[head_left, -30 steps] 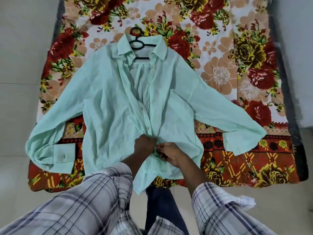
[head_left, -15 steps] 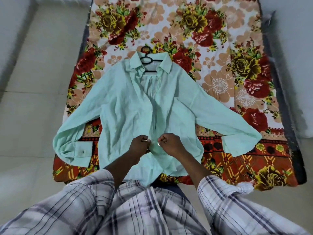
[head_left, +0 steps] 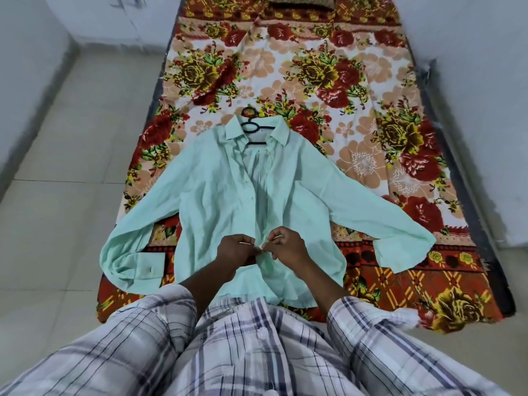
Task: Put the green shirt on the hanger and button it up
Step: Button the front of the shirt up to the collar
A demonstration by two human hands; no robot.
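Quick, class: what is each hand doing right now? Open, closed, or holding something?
Left hand: closed, pinching one front edge of the green shirt.
Right hand: closed, pinching the facing front edge of the same shirt.

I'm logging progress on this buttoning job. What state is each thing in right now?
green shirt: lying flat on the floral sheet, sleeves spread, front gaping below the collar.
hanger: inside the collar, hook poking out above.
left hand: pinching the shirt's front edge.
right hand: pinching the opposite front edge.
floral sheet: spread flat under the shirt.
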